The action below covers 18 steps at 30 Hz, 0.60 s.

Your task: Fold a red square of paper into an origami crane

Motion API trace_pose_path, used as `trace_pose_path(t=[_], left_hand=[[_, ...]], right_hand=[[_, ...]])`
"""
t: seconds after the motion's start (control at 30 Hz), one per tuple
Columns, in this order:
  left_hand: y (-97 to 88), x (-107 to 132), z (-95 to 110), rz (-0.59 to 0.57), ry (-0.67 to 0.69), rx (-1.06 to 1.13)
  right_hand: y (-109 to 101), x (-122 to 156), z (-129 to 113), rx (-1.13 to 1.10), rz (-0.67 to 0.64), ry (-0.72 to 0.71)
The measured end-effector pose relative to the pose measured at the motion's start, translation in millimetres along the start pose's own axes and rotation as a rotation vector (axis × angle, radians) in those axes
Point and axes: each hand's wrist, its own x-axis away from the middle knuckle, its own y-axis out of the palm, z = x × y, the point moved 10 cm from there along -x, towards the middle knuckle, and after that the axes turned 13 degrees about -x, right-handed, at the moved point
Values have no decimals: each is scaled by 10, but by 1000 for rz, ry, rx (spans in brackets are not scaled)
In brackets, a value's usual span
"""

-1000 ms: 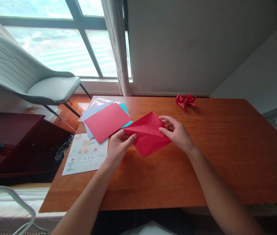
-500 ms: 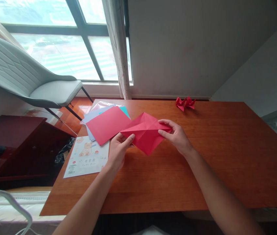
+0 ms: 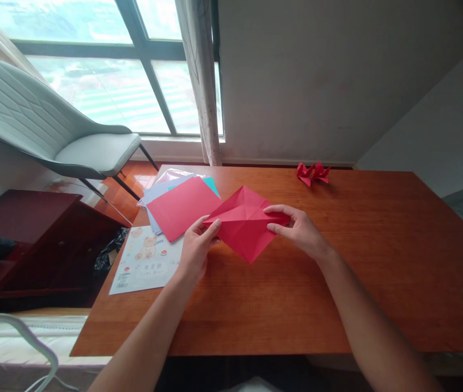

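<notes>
Between my two hands is a creased sheet of red origami paper [image 3: 248, 234], held in a diamond shape with a ridge running across its middle. My left hand [image 3: 201, 242] pinches its left corner, thumb on top. At the opposite corner my right hand [image 3: 299, 228] grips the paper between thumb and fingers. To the left, a flat red sheet [image 3: 184, 207] lies over lilac and teal sheets. Below that pile, partly behind my left hand, is a white printed sheet [image 3: 145, 267] with a bear drawing.
Folded red paper figures [image 3: 313, 173] stand near the far edge of the wooden table [image 3: 378, 261]. A grey chair [image 3: 96, 149] is beyond the left side, by the window. A dark red cabinet [image 3: 23, 218] and a white cable [image 3: 31, 337] are at the left.
The view has shifted slightly. The near half of the red paper hangs a little lower and shows more of its face. Both hands keep hold of its corners.
</notes>
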Motion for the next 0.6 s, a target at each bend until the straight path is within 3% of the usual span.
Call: trace_pose_path(t=[0.27, 0.4, 0.5, 0.6], left_hand=[[70, 16, 74, -102, -1, -87], [213, 68, 162, -209, 70, -123], [273, 105, 190, -228, 107, -155], [276, 106, 157, -209, 116, -196]], right_hand=[[38, 29, -29, -24, -98, 35], [-53, 5, -47, -175, 39, -15], [-121, -3, -21, -254, 157, -55], [-100, -2, 6, -253, 183, -70]])
